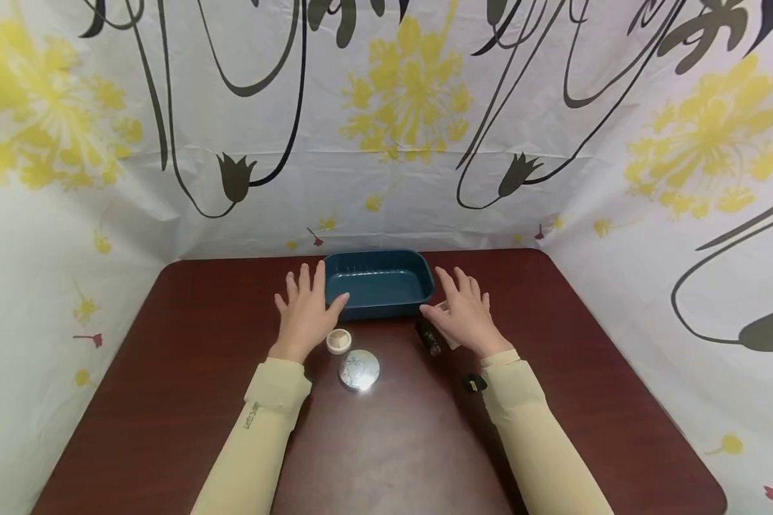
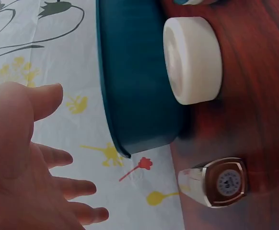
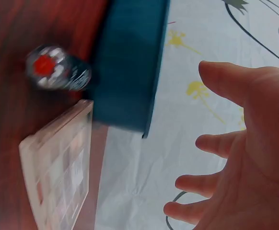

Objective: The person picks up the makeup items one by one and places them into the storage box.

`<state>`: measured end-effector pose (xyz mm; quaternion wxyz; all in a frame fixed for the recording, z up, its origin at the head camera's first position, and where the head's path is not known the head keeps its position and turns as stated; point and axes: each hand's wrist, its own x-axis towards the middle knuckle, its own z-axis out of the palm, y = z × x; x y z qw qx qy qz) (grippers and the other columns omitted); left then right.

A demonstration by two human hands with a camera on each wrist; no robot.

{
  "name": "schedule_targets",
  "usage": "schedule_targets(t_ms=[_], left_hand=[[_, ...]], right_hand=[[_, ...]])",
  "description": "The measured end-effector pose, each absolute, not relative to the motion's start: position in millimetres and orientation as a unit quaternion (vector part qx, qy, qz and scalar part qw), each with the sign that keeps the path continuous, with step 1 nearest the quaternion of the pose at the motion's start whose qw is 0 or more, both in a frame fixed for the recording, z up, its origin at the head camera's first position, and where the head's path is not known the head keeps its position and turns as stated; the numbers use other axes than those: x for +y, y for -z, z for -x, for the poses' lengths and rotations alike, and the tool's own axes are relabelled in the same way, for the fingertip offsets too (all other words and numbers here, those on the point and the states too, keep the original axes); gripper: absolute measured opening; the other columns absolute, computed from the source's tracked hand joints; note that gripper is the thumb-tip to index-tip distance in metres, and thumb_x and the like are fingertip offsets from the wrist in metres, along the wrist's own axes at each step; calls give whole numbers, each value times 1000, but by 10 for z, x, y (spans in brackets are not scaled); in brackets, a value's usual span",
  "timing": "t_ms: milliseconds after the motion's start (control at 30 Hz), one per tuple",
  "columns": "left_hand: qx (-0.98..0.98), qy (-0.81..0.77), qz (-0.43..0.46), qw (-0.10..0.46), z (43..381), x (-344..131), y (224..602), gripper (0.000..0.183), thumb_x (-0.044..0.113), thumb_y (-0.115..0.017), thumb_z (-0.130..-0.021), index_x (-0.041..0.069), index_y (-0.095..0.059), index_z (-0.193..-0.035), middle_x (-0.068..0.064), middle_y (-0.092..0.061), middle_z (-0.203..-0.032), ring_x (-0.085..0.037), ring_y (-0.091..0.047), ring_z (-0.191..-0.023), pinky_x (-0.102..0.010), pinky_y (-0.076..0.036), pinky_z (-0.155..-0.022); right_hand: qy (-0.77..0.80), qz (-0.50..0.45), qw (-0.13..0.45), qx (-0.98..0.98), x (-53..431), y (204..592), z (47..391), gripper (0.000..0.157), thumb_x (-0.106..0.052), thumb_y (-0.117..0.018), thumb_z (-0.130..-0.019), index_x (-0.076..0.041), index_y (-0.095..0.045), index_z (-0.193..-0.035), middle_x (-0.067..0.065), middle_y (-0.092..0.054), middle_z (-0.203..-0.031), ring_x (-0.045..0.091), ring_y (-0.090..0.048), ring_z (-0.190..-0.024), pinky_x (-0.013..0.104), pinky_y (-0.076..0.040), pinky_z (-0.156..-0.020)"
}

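My left hand [image 1: 304,315], fingers spread, hovers beside the left end of a teal rectangular bin [image 1: 378,287]. At the bin's right end is my right hand [image 1: 469,320], its fingers also extended and holding nothing. A small white round jar [image 1: 338,341] lies right of the left hand, with a shiny round silver case [image 1: 359,370] nearer me. A dark cylindrical container [image 1: 428,337] and a pale makeup palette [image 3: 63,177] lie by the right hand, which partly hides the palette in the head view. The left wrist view also shows a small bottle with a brown-gold end [image 2: 225,183].
A small black item [image 1: 473,383] lies near the right cuff. The dark red table [image 1: 386,443] is enclosed by a flower-printed white sheet [image 1: 373,207] at the back and sides. The bin stands close to the table's back edge.
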<state>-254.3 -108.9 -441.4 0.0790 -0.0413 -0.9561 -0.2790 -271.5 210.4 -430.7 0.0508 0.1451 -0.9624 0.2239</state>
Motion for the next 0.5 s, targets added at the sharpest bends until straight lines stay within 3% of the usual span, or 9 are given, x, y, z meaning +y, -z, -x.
schedule_targets(t_ms=[500], left_hand=[[-958, 269, 49, 84, 2667, -1151, 4539, 87, 56, -52, -100, 10, -12, -163, -19, -9, -167, -44, -1, -151, -73, -5, -111]], right_hand=[[-204, -133, 52, -969, 2336, 4476, 2664, 82, -46, -68, -94, -18, -28, -160, 23, -13, -163, 48, -14, -146, 79, -14, -105]])
